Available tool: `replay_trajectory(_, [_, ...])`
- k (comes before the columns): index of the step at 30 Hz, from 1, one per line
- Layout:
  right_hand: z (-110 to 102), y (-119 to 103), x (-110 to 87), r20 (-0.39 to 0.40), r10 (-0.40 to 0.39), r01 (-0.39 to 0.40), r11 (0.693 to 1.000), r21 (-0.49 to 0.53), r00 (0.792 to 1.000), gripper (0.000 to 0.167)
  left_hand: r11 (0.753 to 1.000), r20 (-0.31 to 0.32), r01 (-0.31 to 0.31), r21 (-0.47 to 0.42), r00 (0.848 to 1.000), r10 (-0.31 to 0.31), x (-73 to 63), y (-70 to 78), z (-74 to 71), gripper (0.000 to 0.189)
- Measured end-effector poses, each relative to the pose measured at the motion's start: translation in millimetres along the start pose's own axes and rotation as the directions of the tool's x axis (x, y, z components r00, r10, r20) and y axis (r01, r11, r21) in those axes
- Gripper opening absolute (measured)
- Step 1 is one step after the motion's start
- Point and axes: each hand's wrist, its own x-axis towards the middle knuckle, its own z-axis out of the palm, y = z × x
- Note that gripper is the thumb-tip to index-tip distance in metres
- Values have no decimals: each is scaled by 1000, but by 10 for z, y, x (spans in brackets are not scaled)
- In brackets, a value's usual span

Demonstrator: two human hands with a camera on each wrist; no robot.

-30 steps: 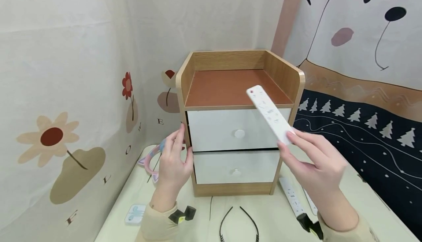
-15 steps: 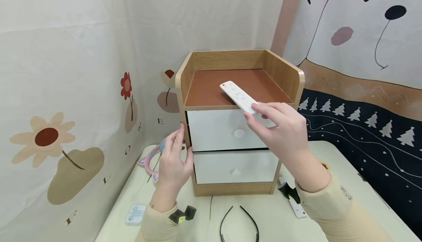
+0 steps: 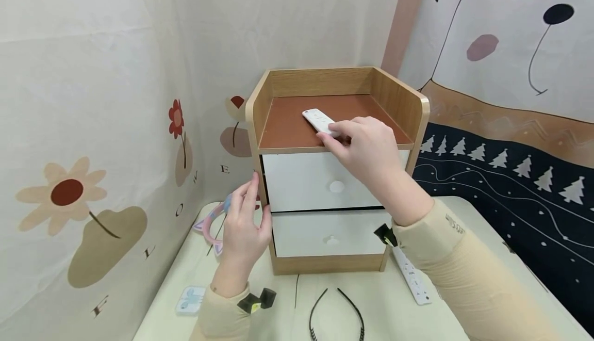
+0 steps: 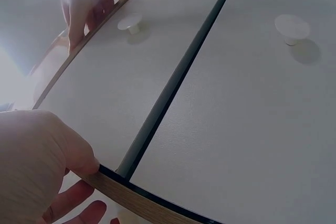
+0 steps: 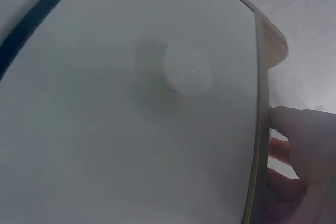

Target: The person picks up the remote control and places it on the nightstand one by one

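My right hand (image 3: 368, 150) pinches a white remote control (image 3: 318, 119) by its near end, between thumb and fingers. The remote slants over the brown top (image 3: 283, 127) of a small wooden cabinet (image 3: 330, 265), far end close to the surface. At the cabinet's left side, my left hand (image 3: 245, 235) rests with fingers straight along the panel. In the left wrist view its thumb (image 4: 79, 153) lies at the front edge beside the drawers. Both white drawers, the upper drawer (image 3: 297, 181) and the lower drawer (image 3: 297, 235), are pushed in and have round knobs.
Right of the cabinet lies a white power strip (image 3: 410, 276), partly behind my right sleeve. A black headband (image 3: 359, 315) lies in front. On the left are a pink cat-ear headband (image 3: 210, 227) and a white case with earphones (image 3: 190, 299). Fabric-covered walls stand behind.
My right hand has carried the remote leftward and inward over the cabinet top, and the remote has lowered and flattened there. My left hand has stayed at the cabinet's side.
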Motion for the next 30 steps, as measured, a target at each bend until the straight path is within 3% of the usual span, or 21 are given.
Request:
replay_trajectory(3, [7, -55, 132, 119, 59, -55, 998, -36, 991, 29, 1000, 6, 3, -2, 1000, -3, 0, 9, 0, 83])
replay_trajectory(8, [41, -175, 362, 273, 129, -108, 990, -91, 953, 29, 1000, -8, -5, -9, 1000, 5, 3, 18, 12, 83])
replay_trajectory(20, [258, -254, 723, 376, 181, -144, 982, -124, 909, 30, 1000, -3, -10, -14, 1000, 10, 31, 12, 6, 84])
replay_trajectory(30, [469, -348, 920, 434, 192, -109, 972, -208, 880, 30, 1000, 4, -2, -11, 1000, 2, 13, 3, -12, 84])
